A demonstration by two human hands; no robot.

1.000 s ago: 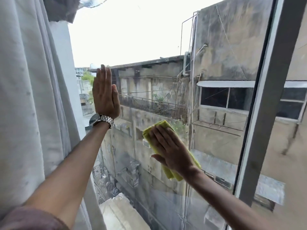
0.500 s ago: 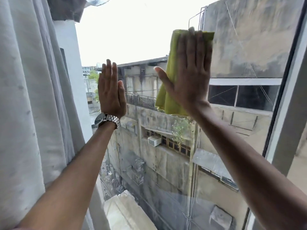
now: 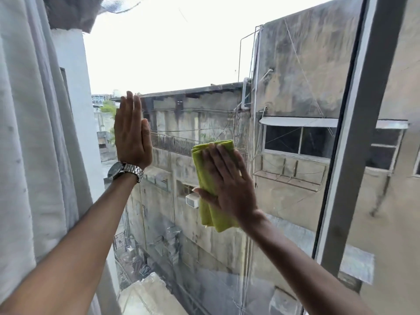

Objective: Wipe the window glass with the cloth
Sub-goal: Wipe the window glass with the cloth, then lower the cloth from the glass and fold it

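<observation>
A folded yellow-green cloth [image 3: 204,169] lies flat against the window glass [image 3: 181,53] at mid height. My right hand [image 3: 227,180] presses on it with the palm and spread fingers, covering its middle and right part. My left hand [image 3: 132,133], with a metal watch on its wrist, rests flat and upright on the glass to the left of the cloth, fingers together, holding nothing. Through the glass I see weathered concrete buildings and a bright sky.
A grey window frame post [image 3: 354,133] runs top to bottom on the right of the pane. A white curtain [image 3: 34,133] hangs along the left edge, close to my left forearm.
My right hand has slid the cloth down the glass from the high position of half a second ago to mid height. The left hand stays planted on the pane.
</observation>
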